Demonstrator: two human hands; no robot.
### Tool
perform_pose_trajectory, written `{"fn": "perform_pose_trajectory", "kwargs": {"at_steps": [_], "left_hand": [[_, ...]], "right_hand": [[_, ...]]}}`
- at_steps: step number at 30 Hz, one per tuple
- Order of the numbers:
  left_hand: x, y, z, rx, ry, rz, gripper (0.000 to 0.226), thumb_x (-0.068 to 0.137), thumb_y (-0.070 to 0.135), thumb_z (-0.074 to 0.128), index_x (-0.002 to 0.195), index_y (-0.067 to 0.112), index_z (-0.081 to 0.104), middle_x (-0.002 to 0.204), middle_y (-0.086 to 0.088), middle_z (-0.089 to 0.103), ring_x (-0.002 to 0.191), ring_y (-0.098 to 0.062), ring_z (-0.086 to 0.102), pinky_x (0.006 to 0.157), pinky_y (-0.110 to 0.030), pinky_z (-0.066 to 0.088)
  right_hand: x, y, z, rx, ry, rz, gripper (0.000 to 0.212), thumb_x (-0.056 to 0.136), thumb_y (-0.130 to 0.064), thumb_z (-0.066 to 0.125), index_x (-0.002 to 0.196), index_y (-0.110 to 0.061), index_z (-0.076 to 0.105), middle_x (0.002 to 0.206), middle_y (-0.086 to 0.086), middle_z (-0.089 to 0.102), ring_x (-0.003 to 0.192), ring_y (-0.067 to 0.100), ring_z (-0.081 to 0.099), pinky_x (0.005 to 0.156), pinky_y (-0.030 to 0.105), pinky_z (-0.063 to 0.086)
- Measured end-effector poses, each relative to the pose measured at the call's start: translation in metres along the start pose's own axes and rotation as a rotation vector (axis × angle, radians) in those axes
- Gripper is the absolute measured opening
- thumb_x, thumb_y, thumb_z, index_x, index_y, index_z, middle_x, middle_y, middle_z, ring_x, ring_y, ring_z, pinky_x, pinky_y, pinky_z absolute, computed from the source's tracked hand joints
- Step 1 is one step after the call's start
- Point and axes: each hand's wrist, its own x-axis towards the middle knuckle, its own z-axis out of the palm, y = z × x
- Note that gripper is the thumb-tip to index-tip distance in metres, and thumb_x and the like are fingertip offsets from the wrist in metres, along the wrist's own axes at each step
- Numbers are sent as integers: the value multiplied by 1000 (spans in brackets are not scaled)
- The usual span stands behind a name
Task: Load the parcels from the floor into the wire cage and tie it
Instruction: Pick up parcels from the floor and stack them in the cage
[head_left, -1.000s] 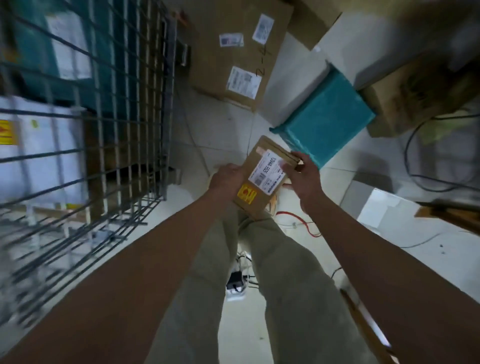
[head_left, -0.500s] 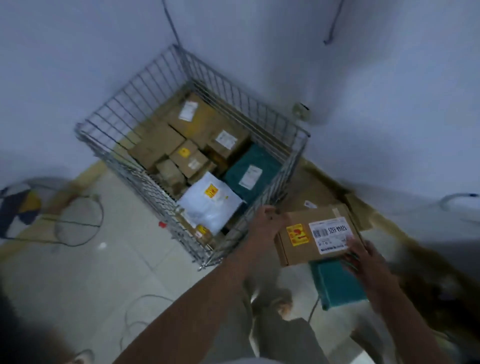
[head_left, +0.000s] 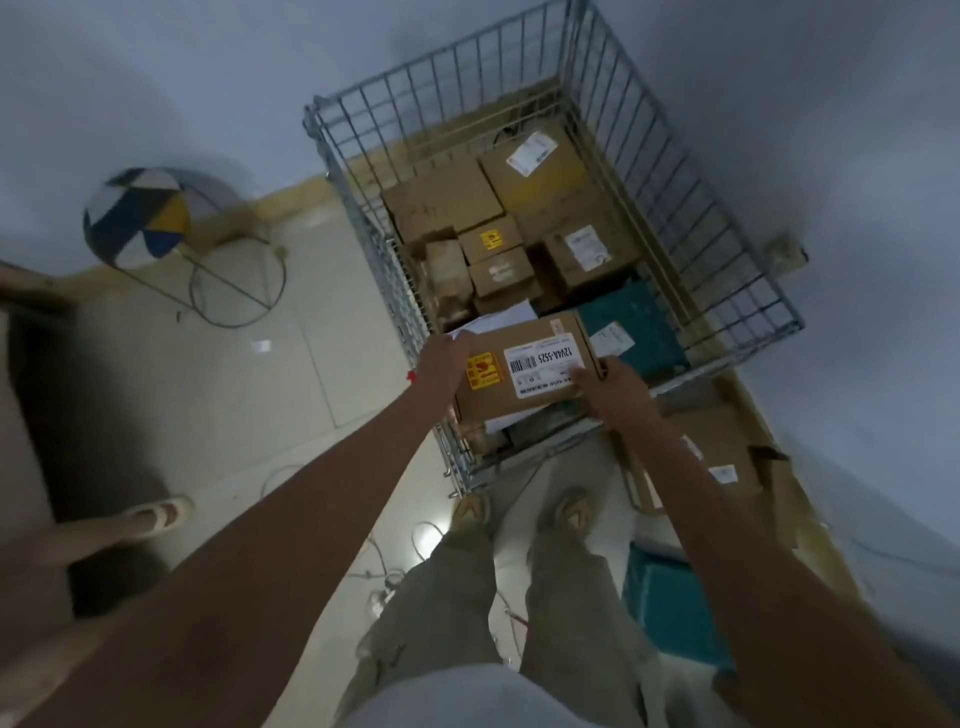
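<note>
Carried from beside the wire cage (head_left: 737, 291) to above its near corner: cardboard parcel (head_left: 524, 369), gripped at either end by left hand (head_left: 441, 364) and right hand (head_left: 613, 387). Best lowered level onto the white mailer (head_left: 501, 317) just beyond the hands.

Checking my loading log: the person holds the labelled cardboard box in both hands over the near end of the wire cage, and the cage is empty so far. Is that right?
Not quite. The head view shows the wire cage already holds many parcels: brown cartons, a white mailer and a teal parcel. The rest stands: left hand and right hand hold the labelled cardboard box over the cage's near end.
</note>
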Motion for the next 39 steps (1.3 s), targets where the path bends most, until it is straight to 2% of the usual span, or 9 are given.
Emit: {"fn": "perform_pose_trajectory", "kwargs": {"at_steps": [2,6,13,17,21,26,30,35,39], "left_hand": [[53,-24,2,26,85,-35,90,63,71,63,126,6,59,123,-14,67,111,-36,67,94,-53,55],[65,-12,22,14,117,-24,99,75,60,57,155,11,26,150,-15,43,130,-36,52,103,-54,50],[84,-7,47,167,144,-93,99,83,63,58,161,16,20,165,-12,22,149,-35,28,116,-55,34],[78,9,58,265,15,-42,113,65,72,55,159,15,31,161,-13,33,145,-34,37,117,-51,36],[63,50,97,678,-184,239,91,86,70,46,155,11,35,160,-19,34,149,-40,29,120,-52,28],[12,106,192,1191,-327,862,81,102,63,33,164,16,10,171,-11,8,158,-31,7,127,-52,11],[-71,92,278,1436,-629,1540,72,103,49,38,161,9,22,170,-14,18,157,-32,15,127,-49,12],[-114,-3,352,1619,-780,1172,90,83,67,28,159,18,28,169,-9,20,156,-30,14,125,-50,19],[-103,-71,359,1900,-955,1136,88,88,72,39,157,18,29,166,-10,25,153,-32,22,121,-51,30]], "right_hand": [[44,-1,12,-45,-43,18,41,96,-50,60,110,-12,60,106,12,67,98,31,67,91,51,56],[112,15,32,-126,-28,76,53,96,-48,58,124,-3,60,120,19,64,109,36,63,96,50,53],[141,24,44,-285,-61,60,49,104,-37,50,132,4,51,131,23,58,119,37,56,94,37,46],[122,23,23,-522,-27,0,46,105,-31,35,115,8,58,120,28,60,112,40,57,88,38,45],[97,9,-11,-840,50,-225,56,104,-35,34,145,2,43,157,22,34,146,36,31,118,46,30],[51,24,-78,-538,549,-242,51,98,-22,46,144,-1,48,152,19,44,145,35,36,118,50,32],[-19,114,-122,-358,907,-2,45,91,-16,52,133,-4,55,136,16,57,130,35,48,107,49,45],[-107,266,-117,-206,664,537,44,97,-30,46,133,-5,52,139,16,49,128,35,45,100,48,44],[-148,362,-92,-37,521,708,53,98,-38,46,139,-4,47,141,19,46,131,36,42,105,50,43]]}}
